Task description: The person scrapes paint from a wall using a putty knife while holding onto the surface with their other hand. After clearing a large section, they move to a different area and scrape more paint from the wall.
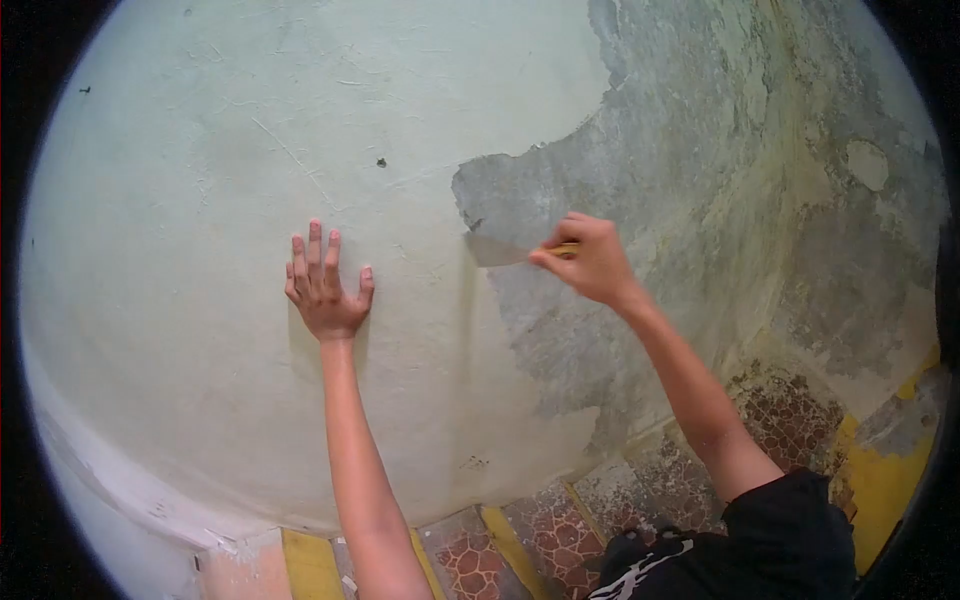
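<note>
Left of right hand [590, 255], gripping handle [570, 247]: scraper blade [497, 252] meeting paint edge [458, 208], apparently scraping. Farther left: left hand [330, 295] resting spread on wall [200, 300]. Next push likely needing shallow angle.

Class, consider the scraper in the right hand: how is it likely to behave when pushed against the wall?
The scraper is probably light, as the right hand alone holds it by its narrow handle. Its thin-looking, flat blade may flex slightly under pressure. That broad shape also makes it unlikely to roll.
</note>
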Motion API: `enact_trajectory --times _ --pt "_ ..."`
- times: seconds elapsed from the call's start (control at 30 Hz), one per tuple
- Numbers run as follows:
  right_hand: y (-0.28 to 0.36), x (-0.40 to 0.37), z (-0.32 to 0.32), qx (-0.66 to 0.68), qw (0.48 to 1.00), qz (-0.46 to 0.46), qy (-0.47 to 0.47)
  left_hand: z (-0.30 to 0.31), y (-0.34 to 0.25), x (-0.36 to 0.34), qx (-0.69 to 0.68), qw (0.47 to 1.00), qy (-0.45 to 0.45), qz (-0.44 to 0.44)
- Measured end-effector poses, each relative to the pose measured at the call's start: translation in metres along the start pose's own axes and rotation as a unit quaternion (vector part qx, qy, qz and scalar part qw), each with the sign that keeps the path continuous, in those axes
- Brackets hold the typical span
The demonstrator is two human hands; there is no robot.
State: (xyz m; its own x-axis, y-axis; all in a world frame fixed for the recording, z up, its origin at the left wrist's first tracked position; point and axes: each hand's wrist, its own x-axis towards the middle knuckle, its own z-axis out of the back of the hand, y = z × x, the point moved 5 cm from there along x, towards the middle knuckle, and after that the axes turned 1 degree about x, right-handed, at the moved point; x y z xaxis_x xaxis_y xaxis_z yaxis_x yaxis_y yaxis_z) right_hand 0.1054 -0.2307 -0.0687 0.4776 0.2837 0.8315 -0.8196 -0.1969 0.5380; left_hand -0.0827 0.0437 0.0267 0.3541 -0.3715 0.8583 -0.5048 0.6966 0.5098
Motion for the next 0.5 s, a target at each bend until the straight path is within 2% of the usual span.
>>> enact_trajectory --times 0.07,0.2,0.27,0.5 --pt "-0.017 -0.001 0.019 0.001 0.998 -0.049 -0.051 -0.002 0.001 0.001 0.005 1.0 0.004 0.001" --pt "-0.008 0.003 0.007 -0.021 0.996 -0.071 -0.04 0.001 -0.002 0.001 -0.003 1.0 0.0 0.011" --pt "0.0 0.006 0.007 -0.018 0.999 -0.038 -0.035 0.002 -0.001 0.002 -0.004 1.0 -0.006 0.0" --pt "-0.012 0.003 0.002 -0.003 0.996 -0.052 -0.068 -0.003 0.001 -0.001 -0.001 1.0 0.01 0.017"
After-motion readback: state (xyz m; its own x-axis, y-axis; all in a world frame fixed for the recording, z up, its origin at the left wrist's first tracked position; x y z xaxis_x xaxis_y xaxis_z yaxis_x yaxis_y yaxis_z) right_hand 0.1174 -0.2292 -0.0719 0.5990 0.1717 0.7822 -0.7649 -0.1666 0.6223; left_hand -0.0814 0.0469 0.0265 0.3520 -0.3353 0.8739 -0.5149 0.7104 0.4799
